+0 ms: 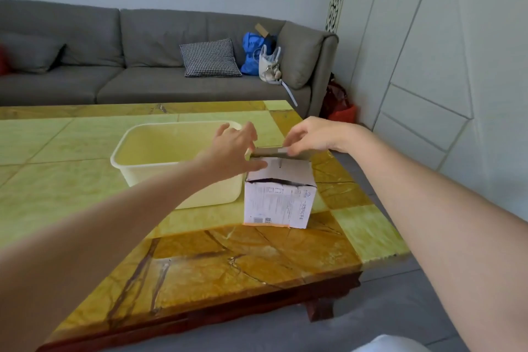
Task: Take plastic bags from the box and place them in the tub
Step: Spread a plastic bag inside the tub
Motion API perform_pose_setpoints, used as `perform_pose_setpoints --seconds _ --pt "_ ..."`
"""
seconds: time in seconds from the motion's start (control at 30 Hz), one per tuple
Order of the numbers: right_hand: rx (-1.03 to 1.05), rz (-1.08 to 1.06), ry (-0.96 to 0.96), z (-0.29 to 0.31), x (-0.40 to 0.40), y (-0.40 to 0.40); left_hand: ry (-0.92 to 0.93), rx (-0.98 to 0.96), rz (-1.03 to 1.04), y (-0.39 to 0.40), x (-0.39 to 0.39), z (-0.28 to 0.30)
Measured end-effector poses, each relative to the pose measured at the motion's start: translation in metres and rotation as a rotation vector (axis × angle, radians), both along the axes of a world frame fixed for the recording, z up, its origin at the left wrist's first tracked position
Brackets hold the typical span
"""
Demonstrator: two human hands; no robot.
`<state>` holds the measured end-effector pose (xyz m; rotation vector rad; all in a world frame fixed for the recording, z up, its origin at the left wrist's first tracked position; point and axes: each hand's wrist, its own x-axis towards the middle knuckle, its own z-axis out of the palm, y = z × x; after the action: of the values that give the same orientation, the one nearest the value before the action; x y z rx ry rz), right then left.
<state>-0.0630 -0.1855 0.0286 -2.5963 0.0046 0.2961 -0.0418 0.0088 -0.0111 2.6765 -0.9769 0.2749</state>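
Note:
A white cardboard box (275,203) with printed labels stands on the table near its right edge. Right beside it on the left sits a pale yellow plastic tub (137,151) with nothing visible inside. My left hand (233,148) reaches over the tub's right rim, its thumb lying on the box's near top flap and its fingers spread. My right hand (311,136) pinches the far flap at the top of the box. No plastic bags are visible; the inside of the box is hidden.
The low table (217,254) has a green and amber stone top. Behind it a grey sofa (143,66) holds a checked cushion (210,58), a blue bag (253,53) and a white bag (268,66). A red bag (340,107) stands on the floor at the right.

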Motion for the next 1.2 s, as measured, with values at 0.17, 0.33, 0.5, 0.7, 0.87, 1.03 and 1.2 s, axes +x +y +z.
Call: perform_pose_setpoints --seconds 0.17,0.33,0.5,0.7,0.87,1.03,1.2 --pt "-0.010 -0.409 -0.404 -0.010 0.010 -0.005 -0.305 -0.295 0.044 -0.003 -0.001 0.008" --pt "0.085 -0.482 -0.469 -0.028 0.013 0.012 -0.083 0.134 -0.228 -0.007 -0.005 -0.005" --pt "0.140 -0.200 -0.306 -0.022 -0.002 0.025 -0.002 0.284 -0.148 -0.018 0.002 -0.011" --pt "0.122 -0.150 -0.027 -0.032 -0.013 0.022 0.076 0.352 -0.157 -0.023 0.004 -0.011" --pt "-0.017 -0.067 0.090 -0.036 -0.020 0.015 0.124 0.294 -0.127 -0.029 -0.001 -0.008" --pt "-0.102 -0.121 0.076 -0.038 -0.022 0.012 0.087 0.294 -0.132 -0.041 -0.008 -0.010" --pt "-0.165 -0.233 0.056 -0.044 -0.025 0.020 0.026 0.315 -0.141 -0.048 -0.013 -0.013"
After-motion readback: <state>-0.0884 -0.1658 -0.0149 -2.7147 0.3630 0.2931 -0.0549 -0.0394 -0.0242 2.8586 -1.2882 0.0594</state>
